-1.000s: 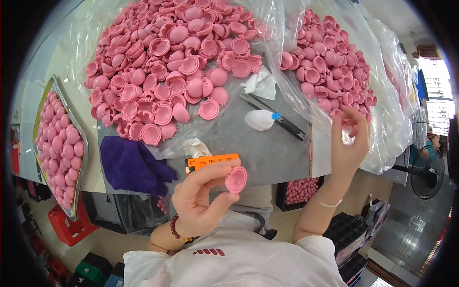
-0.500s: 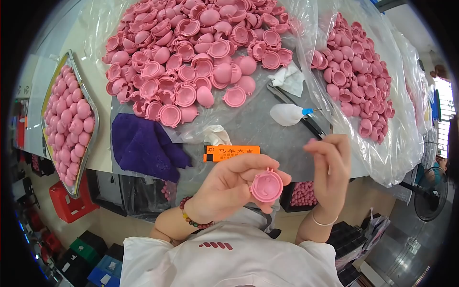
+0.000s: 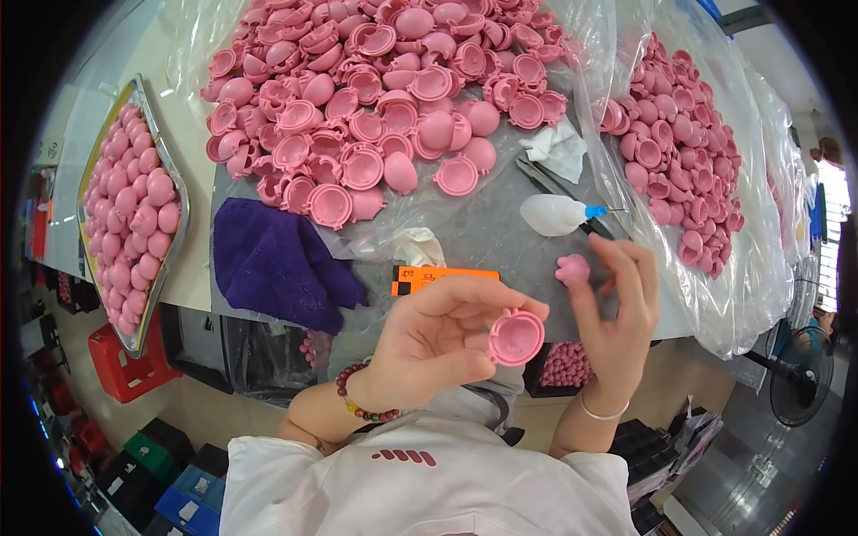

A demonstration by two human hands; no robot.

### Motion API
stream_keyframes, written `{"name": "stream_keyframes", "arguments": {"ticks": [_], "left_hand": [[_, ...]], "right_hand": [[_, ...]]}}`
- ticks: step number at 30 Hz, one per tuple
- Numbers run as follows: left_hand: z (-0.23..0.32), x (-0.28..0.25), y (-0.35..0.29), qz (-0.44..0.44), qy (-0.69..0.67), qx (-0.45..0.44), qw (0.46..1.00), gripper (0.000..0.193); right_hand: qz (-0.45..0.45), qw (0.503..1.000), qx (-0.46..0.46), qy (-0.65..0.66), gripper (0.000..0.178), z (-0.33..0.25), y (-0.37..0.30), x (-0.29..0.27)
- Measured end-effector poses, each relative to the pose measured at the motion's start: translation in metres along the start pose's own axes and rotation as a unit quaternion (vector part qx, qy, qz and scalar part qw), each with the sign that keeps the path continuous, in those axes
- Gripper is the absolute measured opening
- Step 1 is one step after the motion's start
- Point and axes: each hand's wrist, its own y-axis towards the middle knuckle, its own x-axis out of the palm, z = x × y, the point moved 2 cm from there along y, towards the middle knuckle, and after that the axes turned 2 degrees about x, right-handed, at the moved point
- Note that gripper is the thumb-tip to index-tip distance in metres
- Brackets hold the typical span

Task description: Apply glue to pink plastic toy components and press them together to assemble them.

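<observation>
My left hand [image 3: 438,335] is closed around a pink round half-shell [image 3: 518,338], its hollow side up and small tabs on its rim. The thumb and fingers grip it by the edge. To the right, my right hand [image 3: 621,313] has a small lobed pink piece [image 3: 573,269] at the tip of the thumb. Its index finger stretches out above the piece, and the exact contact is partly hidden. Beyond the hands lies an orange rectangular box [image 3: 447,279], partly covered by my left hand. A white squeeze bottle with a blue needle tip [image 3: 552,215] lies past my right hand.
A large heap of pink half-shells [image 3: 384,116] covers the far table, with another in a clear bag [image 3: 684,152] at right. A tray of pink balls [image 3: 134,214] stands at left. Nearby lie a purple cloth [image 3: 277,259], black tweezers [image 3: 541,176] and white tissue [image 3: 556,150].
My left hand has shifted slightly right with the half-shell. The lobed piece now shows clearly at my right thumb, and that hand's fingers have spread a little. The view has shifted slightly.
</observation>
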Motion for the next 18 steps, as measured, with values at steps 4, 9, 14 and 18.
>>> {"name": "stream_keyframes", "arguments": {"ticks": [4,9,14,18], "left_hand": [[0.004,0.001,-0.004,0.022,0.098,0.032,0.994,0.047],[0.003,0.006,-0.001,0.015,0.192,0.072,0.979,0.045],[0.001,0.008,-0.001,-0.014,0.254,0.056,0.965,0.04],[0.002,0.009,-0.002,-0.034,0.351,0.079,0.932,0.036]], "right_hand": [[-0.055,0.996,-0.063,-0.028,0.031,0.004,-0.007,-0.001],[0.009,0.956,0.011,0.294,0.034,-0.008,-0.019,-0.017],[-0.039,0.959,-0.098,0.264,0.036,-0.025,-0.014,-0.012],[-0.063,0.955,-0.046,0.285,0.034,-0.02,-0.018,-0.007]]}}
